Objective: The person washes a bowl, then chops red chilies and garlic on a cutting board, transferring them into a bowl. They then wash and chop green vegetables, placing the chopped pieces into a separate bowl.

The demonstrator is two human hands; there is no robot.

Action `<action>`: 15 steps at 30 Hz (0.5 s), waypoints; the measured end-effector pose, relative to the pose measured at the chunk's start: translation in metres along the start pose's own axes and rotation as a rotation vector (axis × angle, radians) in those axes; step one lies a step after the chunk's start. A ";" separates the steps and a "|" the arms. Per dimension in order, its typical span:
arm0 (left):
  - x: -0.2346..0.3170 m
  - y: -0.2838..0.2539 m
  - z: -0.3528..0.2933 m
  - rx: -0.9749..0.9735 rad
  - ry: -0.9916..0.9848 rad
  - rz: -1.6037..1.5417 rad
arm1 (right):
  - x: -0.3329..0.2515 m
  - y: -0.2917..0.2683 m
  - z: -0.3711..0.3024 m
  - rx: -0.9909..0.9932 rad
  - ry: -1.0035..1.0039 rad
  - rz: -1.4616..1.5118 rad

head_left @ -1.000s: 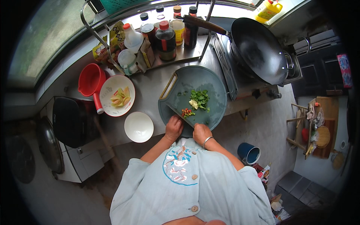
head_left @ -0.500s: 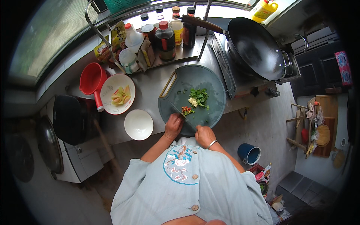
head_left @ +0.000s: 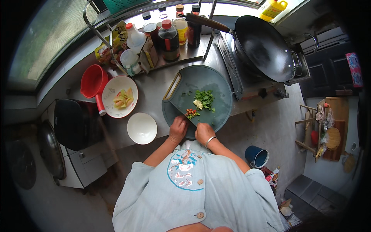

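steel counter (head_left: 150, 92) beneath a window (head_left: 50, 42), front edge running just ahead of the person's pale shirt (head_left: 154, 185). toward the counter's right end, over the stove (head_left: 247, 83), a black wok (head_left: 266, 50), well apart from both hands. at the front edge, a round grey-green cutting board (head_left: 218, 83). left of it, a patterned plate (head_left: 112, 91) with pale slices (head_left: 123, 99); nearer the front edge, a white bowl (head_left: 142, 129).

at the board's near rim, a right hand (head_left: 205, 132) clenched round the near end of a knife (head_left: 178, 109), handle hidden in the fist. just beside it, a left hand (head_left: 178, 128), fingers curled in at the blade's left side; cannot tell whether anything is pinched there. knife's long axis slanting from the right fist, away and leftward, toward the board's left rim.

across the blade, near mid-board, chopped greens (head_left: 205, 99), apart from both hands. just beside the blade, slightly beyond the left fingertips, red and green chopped bits (head_left: 191, 113): blade lying between bits and left hand, left seemingly nearer than right. between bits and greens, pale garlic pieces (head_left: 198, 104).
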State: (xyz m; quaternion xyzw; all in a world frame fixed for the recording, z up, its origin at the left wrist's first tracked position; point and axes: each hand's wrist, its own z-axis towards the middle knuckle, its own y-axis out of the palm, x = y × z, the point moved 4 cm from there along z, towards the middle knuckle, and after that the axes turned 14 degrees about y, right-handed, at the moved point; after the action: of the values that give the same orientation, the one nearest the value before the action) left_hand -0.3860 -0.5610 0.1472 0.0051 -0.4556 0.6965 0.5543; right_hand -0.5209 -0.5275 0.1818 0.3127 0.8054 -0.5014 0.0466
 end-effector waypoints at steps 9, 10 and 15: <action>0.016 -0.019 0.013 0.032 0.028 -0.075 | 0.014 -0.014 -0.009 0.075 -0.088 0.190; 0.017 -0.022 0.010 0.038 -0.012 -0.061 | 0.015 -0.017 -0.013 0.078 -0.085 0.193; 0.021 -0.031 -0.002 0.128 -0.224 -0.071 | 0.019 -0.018 -0.028 0.051 -0.057 0.188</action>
State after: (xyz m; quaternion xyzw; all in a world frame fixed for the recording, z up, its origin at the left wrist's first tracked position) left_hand -0.3692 -0.5450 0.1764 0.1344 -0.4686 0.6991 0.5231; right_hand -0.5392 -0.5012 0.2027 0.3737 0.7577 -0.5239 0.1085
